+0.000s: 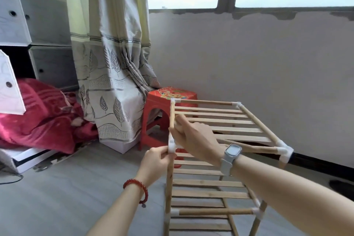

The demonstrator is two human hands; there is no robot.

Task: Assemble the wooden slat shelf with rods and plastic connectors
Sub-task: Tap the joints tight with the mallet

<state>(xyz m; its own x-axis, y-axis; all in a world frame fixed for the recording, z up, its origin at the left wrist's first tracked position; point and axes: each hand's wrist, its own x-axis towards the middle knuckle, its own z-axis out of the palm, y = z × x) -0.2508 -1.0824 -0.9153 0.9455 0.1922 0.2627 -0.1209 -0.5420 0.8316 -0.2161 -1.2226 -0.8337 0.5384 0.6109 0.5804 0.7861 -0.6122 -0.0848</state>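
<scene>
Two tiers of pale wooden slats already sit in the light wooden shelf frame [214, 159], which stands on the grey floor [67, 188] directly in front of the person, its long rails running left to right in the view. White plastic corner connectors join the round wooden rods, and the work is now at the front-left white plastic connector [171, 144] of the upper level.

The left hand [156, 161] comes from below and pinches this connector between thumb and fingers. The right hand [193, 138], with a grey smartwatch [232, 150] on its wrist, reaches across the shelf from the right and closes its fingers around the short upright wooden rod [171, 115] just above that connector. This rod goes up to another white connector [174, 100] at the top-left corner of the highest tier.

The important relation is that the rod's long axis is nearly vertical and the connector lies directly under it, so the two hands are stacked, right above left. I judge that the rod is being pushed down into the socket, while the left hand holds the joint steady. If the rod leans, it may jam.

Behind the shelf stands a red plastic stool [162, 113], beside a leaf-patterned curtain [115, 63], and a red blanket [38, 117] lies at the left.
</scene>
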